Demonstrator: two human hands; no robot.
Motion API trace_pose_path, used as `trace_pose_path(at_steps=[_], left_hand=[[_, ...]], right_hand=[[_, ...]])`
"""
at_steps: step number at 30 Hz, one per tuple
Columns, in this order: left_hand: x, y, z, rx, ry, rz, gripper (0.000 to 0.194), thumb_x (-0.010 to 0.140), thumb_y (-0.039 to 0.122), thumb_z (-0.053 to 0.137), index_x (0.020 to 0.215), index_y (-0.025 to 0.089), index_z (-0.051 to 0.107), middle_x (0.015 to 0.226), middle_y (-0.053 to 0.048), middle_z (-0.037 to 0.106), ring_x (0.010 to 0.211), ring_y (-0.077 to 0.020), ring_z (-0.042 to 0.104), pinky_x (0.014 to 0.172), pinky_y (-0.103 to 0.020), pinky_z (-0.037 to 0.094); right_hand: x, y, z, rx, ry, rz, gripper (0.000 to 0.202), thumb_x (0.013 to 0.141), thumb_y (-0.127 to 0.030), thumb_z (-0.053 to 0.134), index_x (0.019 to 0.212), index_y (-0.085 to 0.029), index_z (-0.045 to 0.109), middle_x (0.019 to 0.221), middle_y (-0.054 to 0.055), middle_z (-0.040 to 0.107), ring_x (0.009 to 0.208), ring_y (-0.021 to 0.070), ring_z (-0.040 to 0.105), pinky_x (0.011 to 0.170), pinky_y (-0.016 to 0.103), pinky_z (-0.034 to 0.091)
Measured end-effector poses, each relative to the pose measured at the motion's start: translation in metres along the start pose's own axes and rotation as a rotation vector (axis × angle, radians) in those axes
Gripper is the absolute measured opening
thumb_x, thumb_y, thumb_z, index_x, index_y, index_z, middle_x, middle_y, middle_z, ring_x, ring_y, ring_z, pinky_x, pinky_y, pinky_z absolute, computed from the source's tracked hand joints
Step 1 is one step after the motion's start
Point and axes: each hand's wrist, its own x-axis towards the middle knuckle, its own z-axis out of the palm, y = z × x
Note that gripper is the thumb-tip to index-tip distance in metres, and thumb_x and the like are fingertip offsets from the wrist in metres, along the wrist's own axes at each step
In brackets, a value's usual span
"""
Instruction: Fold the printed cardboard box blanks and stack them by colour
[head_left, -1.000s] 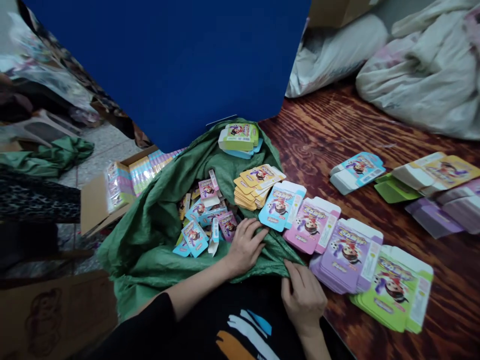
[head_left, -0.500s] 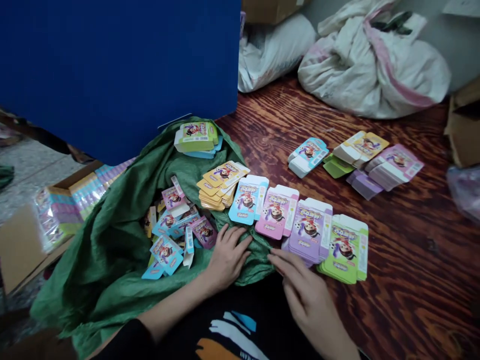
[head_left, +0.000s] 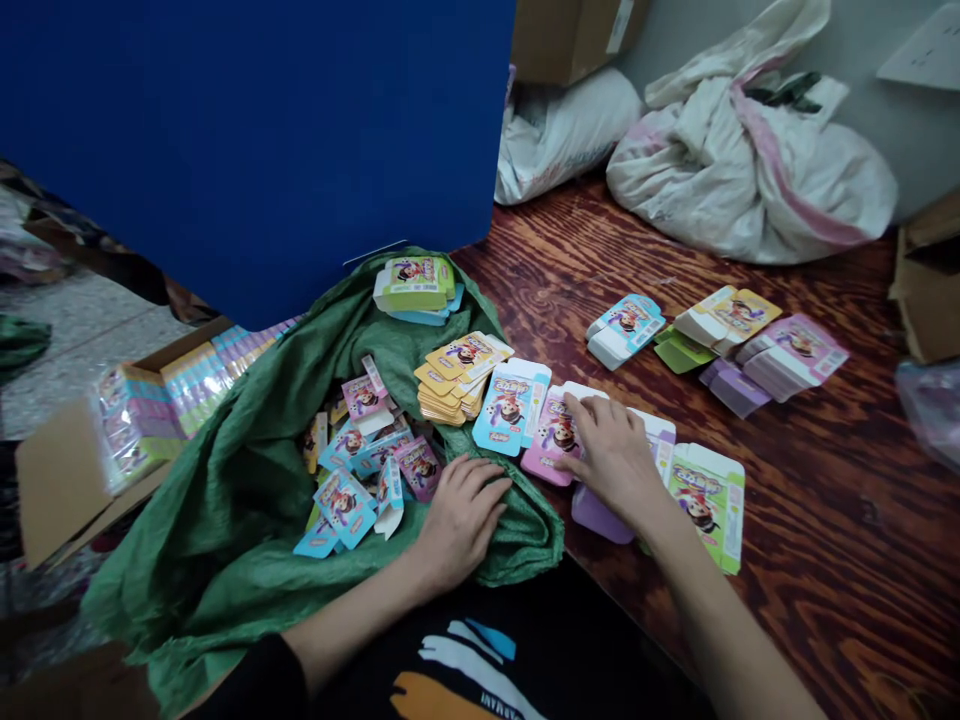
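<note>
My left hand (head_left: 463,515) lies palm down with its fingers out on the green woven sack (head_left: 517,550). Over the pink flat carton (head_left: 551,440) reaches my right hand (head_left: 616,450), thumb and fingers apart; it seems to touch the carton, but I cannot tell if it grips. That carton belongs to a row of flattened cartons. To its left are a blue carton (head_left: 511,405) and a fanned yellow stack (head_left: 454,375). On the right, a purple stack (head_left: 600,515), partly hidden by my hand, borders a green stack (head_left: 701,495). Loose mixed cartons (head_left: 360,465) lie in the sack.
Sorted carton stacks (head_left: 795,350) stand farther back on the wooden table (head_left: 840,530). Green and blue stacks (head_left: 414,283) rest on the sack. A blue panel (head_left: 247,150) blocks the upper left. White sacks (head_left: 750,165) and an open box of wrapped packs (head_left: 67,480) are around.
My right hand has moved up and forward from the front edge of the purple stack to over the pink carton. My left hand stays on the sack. The view has shifted slightly.
</note>
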Motion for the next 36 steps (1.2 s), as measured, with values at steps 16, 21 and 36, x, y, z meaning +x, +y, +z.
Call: trace_pose_path(at_steps=[16,21,36], left_hand=[[0.01,0.003,-0.003,-0.115,0.056,0.03,0.023,0.101,0.014,0.051,0.119,0.017,0.063,0.111,-0.01,0.075,0.107,-0.0216,0.069,0.109,-0.049,0.05],[0.027,0.007,-0.025,-0.292,0.107,-0.007,0.028,0.101,0.019,0.054,0.129,0.019,0.062,0.116,-0.011,0.074,0.112,-0.0216,0.068,0.106,-0.042,0.052],[0.068,0.028,-0.012,-1.618,-0.627,-0.74,0.053,0.057,0.046,0.097,0.088,0.011,0.072,0.081,-0.001,0.067,0.071,-0.011,0.058,0.071,-0.023,0.046]], right_hand=[[-0.004,0.009,-0.03,0.098,0.277,0.079,0.032,0.097,-0.026,0.053,0.127,-0.017,0.06,0.108,0.015,0.061,0.101,0.0326,0.054,0.086,0.047,0.048],[-0.023,0.012,-0.074,0.235,0.454,0.155,0.026,0.101,-0.044,0.053,0.113,-0.024,0.064,0.102,0.011,0.066,0.105,0.0331,0.058,0.089,0.049,0.047],[-0.036,-0.061,-0.073,0.778,0.328,0.223,0.034,0.102,-0.041,0.053,0.078,-0.024,0.069,0.128,0.01,0.065,0.118,0.028,0.059,0.094,0.044,0.049]])
